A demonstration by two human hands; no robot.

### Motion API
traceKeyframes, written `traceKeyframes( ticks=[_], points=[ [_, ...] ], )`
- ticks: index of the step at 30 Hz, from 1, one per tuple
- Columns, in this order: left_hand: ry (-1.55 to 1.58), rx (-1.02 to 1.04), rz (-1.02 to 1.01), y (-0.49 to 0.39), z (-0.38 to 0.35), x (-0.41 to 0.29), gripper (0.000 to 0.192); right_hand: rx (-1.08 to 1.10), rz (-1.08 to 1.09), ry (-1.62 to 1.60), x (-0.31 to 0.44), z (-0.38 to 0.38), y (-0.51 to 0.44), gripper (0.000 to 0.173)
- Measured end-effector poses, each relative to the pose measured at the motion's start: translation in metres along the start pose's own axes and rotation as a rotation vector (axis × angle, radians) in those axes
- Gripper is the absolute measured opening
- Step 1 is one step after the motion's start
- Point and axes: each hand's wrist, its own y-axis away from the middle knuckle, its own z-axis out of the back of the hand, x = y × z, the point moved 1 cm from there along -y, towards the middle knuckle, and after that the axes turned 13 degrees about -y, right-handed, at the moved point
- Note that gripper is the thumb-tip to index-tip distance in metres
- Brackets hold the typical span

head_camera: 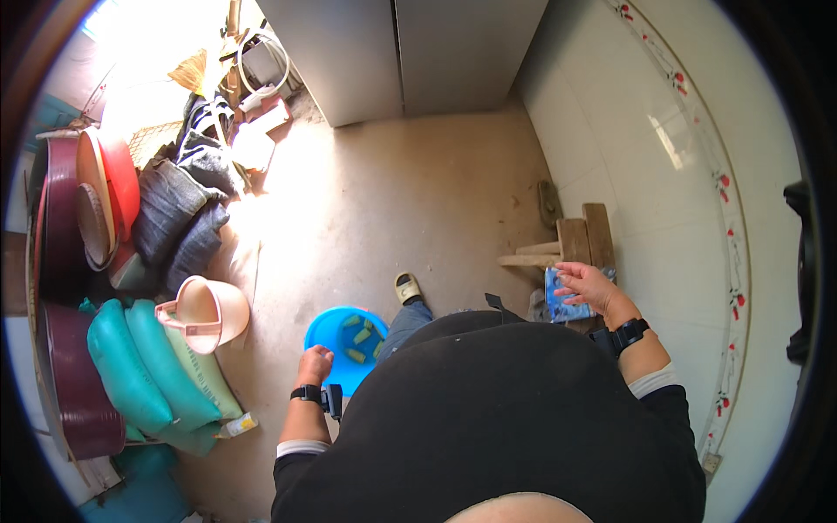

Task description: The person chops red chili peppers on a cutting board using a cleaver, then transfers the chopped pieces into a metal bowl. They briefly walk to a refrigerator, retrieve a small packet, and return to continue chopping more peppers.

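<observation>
My left hand (316,363) is at the left rim of a round blue plastic basin (327,327), its fingers curled. Whether it grips the rim or only hangs over it cannot be told. Several short green pieces (361,336) lie in the basin, which is partly hidden by my leg and body. On the right, my right hand (588,287) is over a blue printed plastic packet (560,302), fingers apart with nothing seen in them. That packet rests by a wooden stool (575,242) against the tiled wall.
A pink bucket (225,314) stands left, beside stuffed green sacks (131,366) and a bottle (239,425). Dark cloth bundles (173,209) and large tubs (72,379) line the left side. A grey two-door cabinet or refrigerator (366,59) stands ahead. My slippered foot (407,287) is on the floor.
</observation>
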Motion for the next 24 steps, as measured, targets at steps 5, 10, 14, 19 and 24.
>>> traceKeyframes(
  ticks=[5,10,14,19,24],
  points=[
    [-0.126,-0.05,-0.153,-0.062,0.079,-0.065,0.025,-0.12,0.041,0.132,0.066,-0.001,-0.041,0.046],
    [-0.192,-0.113,-0.177,-0.105,0.155,-0.136,0.027,-0.117,0.304,0.399,0.106,0.009,-0.093,0.051],
    [-0.193,-0.1,-0.166,-0.133,0.18,-0.176,0.025,-0.097,0.316,0.417,0.158,0.033,-0.145,0.054],
    [-0.203,-0.103,-0.089,-0.141,0.195,-0.207,0.024,-0.096,0.564,0.654,0.268,0.056,-0.215,0.05],
    [-0.063,-0.122,-0.048,-0.148,0.205,-0.215,0.026,-0.082,0.845,0.856,0.395,0.043,-0.27,0.047]
  ],
)
